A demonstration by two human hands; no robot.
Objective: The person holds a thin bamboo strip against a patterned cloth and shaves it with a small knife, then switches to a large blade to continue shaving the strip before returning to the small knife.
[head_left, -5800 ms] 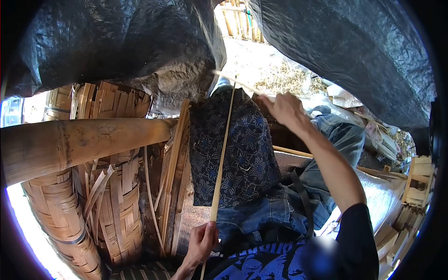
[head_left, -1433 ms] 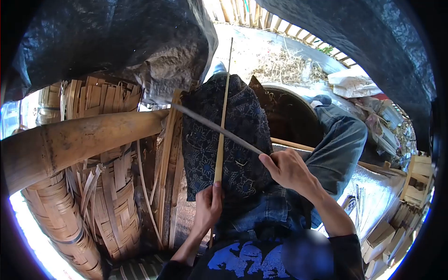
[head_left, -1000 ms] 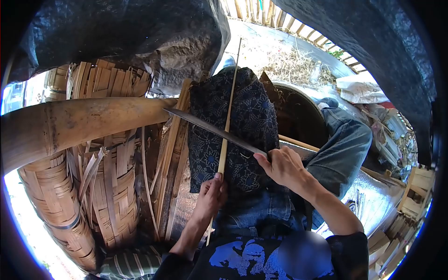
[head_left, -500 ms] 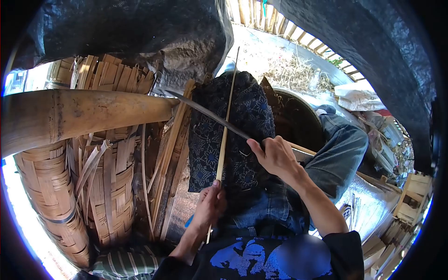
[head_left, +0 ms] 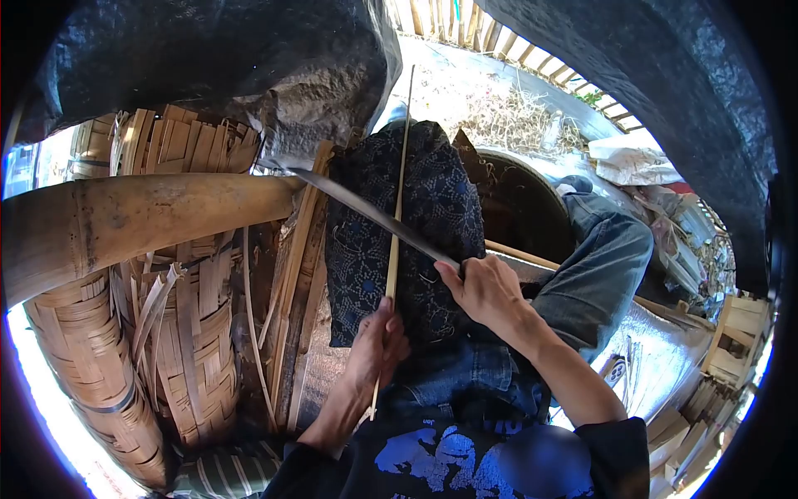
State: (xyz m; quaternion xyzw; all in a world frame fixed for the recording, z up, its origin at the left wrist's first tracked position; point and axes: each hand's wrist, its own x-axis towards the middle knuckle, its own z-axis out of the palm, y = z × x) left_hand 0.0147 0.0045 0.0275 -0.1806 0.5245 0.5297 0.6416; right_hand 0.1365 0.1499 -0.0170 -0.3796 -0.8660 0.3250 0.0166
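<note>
My left hand [head_left: 381,343] is closed around the lower part of a long thin bamboo strip [head_left: 393,270], which runs away from me over a dark blue patterned cloth [head_left: 445,208] on my lap. The strip's short near end sticks out below that hand. In my right hand [head_left: 490,293] is a knife, gripped with the thumb toward the blade; its handle is mostly hidden by the fingers. The long grey knife blade [head_left: 359,205] slants up to the left and crosses the strip, its tip close to a thick bamboo pole [head_left: 158,212].
Woven bamboo baskets [head_left: 87,358] and upright slats stand on the left, beside the pole. Beyond the cloth is a dark round tub [head_left: 532,208]. Black plastic sheeting [head_left: 208,58] hangs overhead. A small wooden crate [head_left: 738,333] and plastic litter lie to the right.
My right hand has come slightly down and toward me with the knife. My left hand has shifted a little forward with the strip. The whole view has moved slightly.
</note>
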